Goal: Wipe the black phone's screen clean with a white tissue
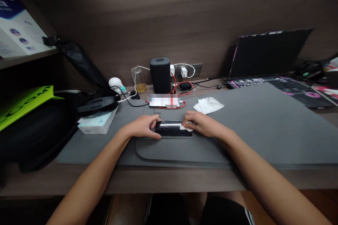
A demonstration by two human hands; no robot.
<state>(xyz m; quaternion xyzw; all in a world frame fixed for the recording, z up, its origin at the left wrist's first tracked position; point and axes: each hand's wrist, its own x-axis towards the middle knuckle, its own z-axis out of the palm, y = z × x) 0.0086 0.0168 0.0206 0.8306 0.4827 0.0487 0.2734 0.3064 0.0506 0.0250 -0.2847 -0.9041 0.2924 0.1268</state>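
Note:
A smartphone point(171, 132) with a dark, shiny screen lies flat on the grey desk mat point(264, 126), its long side running left to right. My left hand point(144, 126) grips the phone's left end, thumb at the near edge and fingers at the far edge. Pinched in my right hand point(199, 123) is a small wad of white tissue point(186, 127), pressed on the right part of the screen. Just beyond that hand lies a crumpled white tissue point(208, 105). Behind the phone rests another device point(158, 103), partly blurred out, with a red cable.
A tissue pack point(97, 123) and a black bag point(31, 130) are on the left. Along the wall stand a glass bottle point(138, 79), a black speaker point(160, 75) and plugged-in chargers point(184, 72). An open laptop point(269, 56) sits at the right. Cables run across the back.

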